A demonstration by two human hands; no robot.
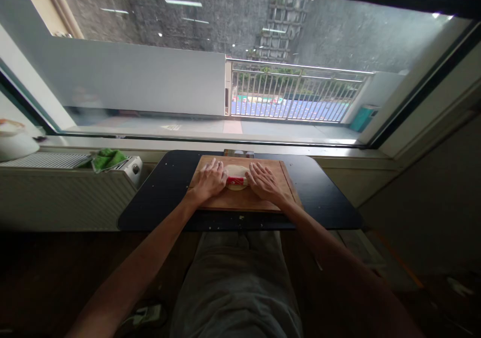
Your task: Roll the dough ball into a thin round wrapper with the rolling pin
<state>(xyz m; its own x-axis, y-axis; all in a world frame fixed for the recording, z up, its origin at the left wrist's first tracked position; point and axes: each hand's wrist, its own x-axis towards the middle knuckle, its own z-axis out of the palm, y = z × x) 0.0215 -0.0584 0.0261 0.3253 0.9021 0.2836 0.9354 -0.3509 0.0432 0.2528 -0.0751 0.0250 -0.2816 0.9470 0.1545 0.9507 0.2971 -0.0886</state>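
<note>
While both palms are laid flat, fingers spread | red-and-white rolling pin [236, 180] is pressed between left hand [209, 179] and right hand [265, 183] | long axis left-right, equally near | dough round [236, 172] beneath, on wooden board [240, 202].

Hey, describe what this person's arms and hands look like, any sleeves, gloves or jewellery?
Both forearms are bare up to the frame edge, with no sleeves in view. The left hand and right hand wear no gloves. No watch, bracelet or ring is visible, though the fingers are too small to rule out a thin ring.
</note>
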